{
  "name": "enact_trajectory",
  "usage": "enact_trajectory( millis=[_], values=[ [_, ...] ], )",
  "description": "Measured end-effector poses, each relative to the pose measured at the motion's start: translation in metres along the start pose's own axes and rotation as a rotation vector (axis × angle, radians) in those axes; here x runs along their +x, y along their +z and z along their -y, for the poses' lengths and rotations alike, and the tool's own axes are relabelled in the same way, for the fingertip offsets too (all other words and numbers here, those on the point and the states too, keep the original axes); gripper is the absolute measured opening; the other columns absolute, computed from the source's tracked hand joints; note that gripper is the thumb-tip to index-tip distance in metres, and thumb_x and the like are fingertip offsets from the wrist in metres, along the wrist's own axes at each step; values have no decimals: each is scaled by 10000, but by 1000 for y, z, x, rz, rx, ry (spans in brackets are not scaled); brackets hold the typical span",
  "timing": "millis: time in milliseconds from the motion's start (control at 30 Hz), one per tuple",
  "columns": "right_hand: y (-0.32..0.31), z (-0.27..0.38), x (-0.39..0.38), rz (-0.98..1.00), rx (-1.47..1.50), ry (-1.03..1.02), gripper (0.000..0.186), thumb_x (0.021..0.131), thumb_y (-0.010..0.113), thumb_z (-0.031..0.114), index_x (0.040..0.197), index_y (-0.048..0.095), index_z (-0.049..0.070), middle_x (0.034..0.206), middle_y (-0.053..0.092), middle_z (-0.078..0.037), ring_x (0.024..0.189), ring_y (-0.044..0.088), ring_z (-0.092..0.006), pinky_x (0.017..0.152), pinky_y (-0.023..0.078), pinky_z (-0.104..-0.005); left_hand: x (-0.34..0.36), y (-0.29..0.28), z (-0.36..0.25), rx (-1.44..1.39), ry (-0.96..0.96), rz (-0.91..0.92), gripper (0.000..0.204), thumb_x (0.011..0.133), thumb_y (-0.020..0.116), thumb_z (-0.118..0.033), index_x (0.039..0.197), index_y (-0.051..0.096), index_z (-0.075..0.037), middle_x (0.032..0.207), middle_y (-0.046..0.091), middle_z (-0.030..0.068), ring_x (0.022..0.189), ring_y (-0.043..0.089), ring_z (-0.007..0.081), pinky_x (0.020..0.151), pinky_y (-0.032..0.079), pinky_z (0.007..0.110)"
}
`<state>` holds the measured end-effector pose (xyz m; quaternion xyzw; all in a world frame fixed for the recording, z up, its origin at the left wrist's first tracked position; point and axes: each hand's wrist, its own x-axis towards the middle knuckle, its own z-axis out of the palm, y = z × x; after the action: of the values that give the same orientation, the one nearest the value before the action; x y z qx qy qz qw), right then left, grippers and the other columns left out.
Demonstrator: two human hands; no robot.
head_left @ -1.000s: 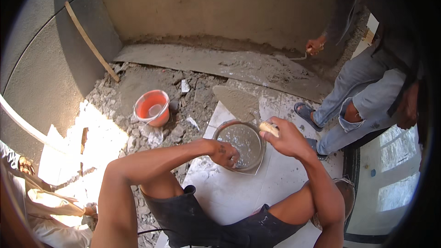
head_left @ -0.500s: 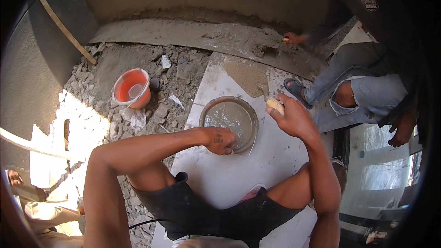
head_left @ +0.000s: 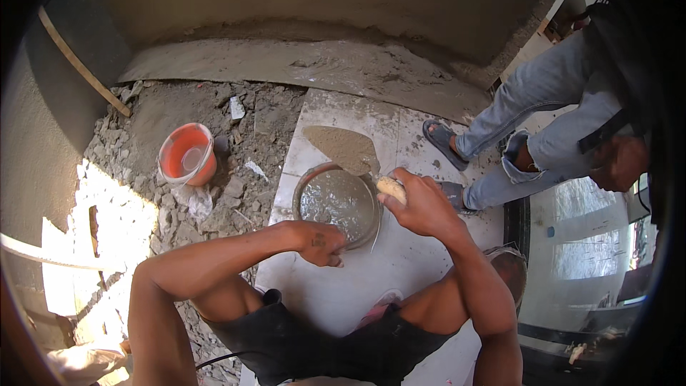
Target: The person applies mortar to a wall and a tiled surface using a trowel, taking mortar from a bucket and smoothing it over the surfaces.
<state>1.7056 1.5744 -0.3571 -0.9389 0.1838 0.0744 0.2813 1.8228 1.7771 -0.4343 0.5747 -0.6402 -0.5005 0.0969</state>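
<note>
My right hand (head_left: 426, 207) is closed around the light wooden handle of a trowel (head_left: 341, 149). Grey wet mortar coats its broad pointed blade, which hangs at the far rim of a round basin (head_left: 296, 200). In the basin lies wet, shiny grey mortar (head_left: 336, 200). My left hand (head_left: 319, 243) is curled at the basin's near rim, its fingers closed on the edge. The basin stands on pale floor tiles (head_left: 321, 286) in front of my knees.
An orange-red bucket (head_left: 187, 156) stands on broken rubble (head_left: 236, 136) to the left. Beyond the tiles runs a mortar-smeared ledge (head_left: 271, 61) below a wall. At the right stands a person in torn jeans (head_left: 529, 121) and sandals. A wooden strip (head_left: 82, 61) leans far left.
My right hand has brought the trowel left and nearer, toward the basin's far rim. The other person's hand has left the ledge, and that person stands more upright. The whole view has shifted slightly.
</note>
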Motion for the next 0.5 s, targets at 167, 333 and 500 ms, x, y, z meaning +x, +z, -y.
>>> enact_trajectory(
  millis=[167,333,500],
  values=[
    [12,-12,13,43,202,-54,480,884,723,418,1106,645,-1,876,692,-292,828,680,-472,748,530,-500,-4,11,42,-75,-171,62,530,974,583,-421,709,620,36,665,630,204,672,641,370,682,493,481],
    [-4,4,-58,-80,426,64,501,889,704,427,1198,637,38,925,695,-300,911,673,-495,811,543,-524,-38,75,16,-101,-302,-236,504,982,591,-437,787,706,14,760,671,257,759,675,404,777,527,485],
    [-114,51,-188,21,459,232,381,927,659,400,1167,634,105,907,722,-216,856,691,-454,802,545,-539,-138,76,-134,-313,-356,-570,384,997,597,-254,788,670,60,781,668,274,730,669,436,659,510,469]
  ],
)
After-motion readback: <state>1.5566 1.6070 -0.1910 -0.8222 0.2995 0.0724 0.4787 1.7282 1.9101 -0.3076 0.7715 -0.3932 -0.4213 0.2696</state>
